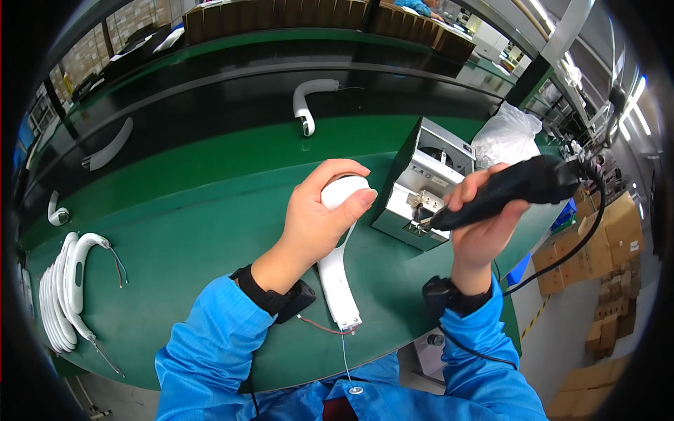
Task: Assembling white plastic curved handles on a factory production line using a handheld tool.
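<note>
My left hand [319, 217] grips the rounded head of a white curved plastic part [335, 274], which lies on the green bench with thin wires trailing from its near end. My right hand [483, 221] holds a black corded electric screwdriver [509, 189], its tip pointing left toward a small grey metal box machine [428, 186]. The tool tip sits just to the right of the white part's head, apart from it. Both forearms wear blue sleeves and black wrist straps.
A stack of several similar white parts [63, 291] lies at the bench's left end. One white part [309, 98] and a grey one [109, 149] rest on the dark conveyor behind. A clear plastic bag [505, 137] sits beside the machine. Cardboard boxes [604, 252] stand on the floor at right.
</note>
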Motion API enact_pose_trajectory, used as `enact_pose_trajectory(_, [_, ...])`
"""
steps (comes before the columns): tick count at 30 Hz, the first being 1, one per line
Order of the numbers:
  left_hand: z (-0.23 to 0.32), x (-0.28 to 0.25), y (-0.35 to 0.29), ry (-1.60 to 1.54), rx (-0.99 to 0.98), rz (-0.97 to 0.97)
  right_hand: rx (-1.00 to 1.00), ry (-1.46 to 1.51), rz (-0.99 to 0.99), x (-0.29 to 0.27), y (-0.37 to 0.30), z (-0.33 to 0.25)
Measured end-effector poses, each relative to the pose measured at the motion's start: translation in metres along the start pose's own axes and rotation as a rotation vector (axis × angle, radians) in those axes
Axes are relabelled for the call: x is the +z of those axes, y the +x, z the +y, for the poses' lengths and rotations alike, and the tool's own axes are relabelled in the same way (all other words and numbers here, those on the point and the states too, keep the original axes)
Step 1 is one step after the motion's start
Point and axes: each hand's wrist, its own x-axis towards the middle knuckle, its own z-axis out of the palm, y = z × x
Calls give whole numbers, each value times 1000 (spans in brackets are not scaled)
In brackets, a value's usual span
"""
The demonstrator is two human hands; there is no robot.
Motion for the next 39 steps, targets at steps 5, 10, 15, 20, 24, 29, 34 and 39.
enact_pose_trajectory(5, [1, -2, 1, 17, 7, -21, 28, -155, -23, -9, 13, 20])
enact_pose_trajectory(10, [2, -5, -3, -38, 20, -23, 166, -177, -91, -1, 10, 16])
enact_pose_trajectory(15, [1, -2, -2, -86, 10, -32, 266, 18, -119, 29, -42, 22])
enact_pose_trajectory(20, [-1, -6, 0, -95, 67, -67, 390, 147, -219, 72, -74, 20])
enact_pose_trajectory(24, [0, -8, 2, -68, 55, -54, 399, 120, -254, 81, -79, 24])
enact_pose_trajectory(29, [1, -8, -1, -48, -23, -75, 420, 119, -250, 79, -85, 34])
enact_pose_trajectory(34, [-2, -8, -3, -52, 8, -49, 451, 91, -237, 82, -89, 37])
enact_pose_trajectory(39, [-2, -7, -1, -55, 13, -52, 454, 124, -219, 79, -88, 42])
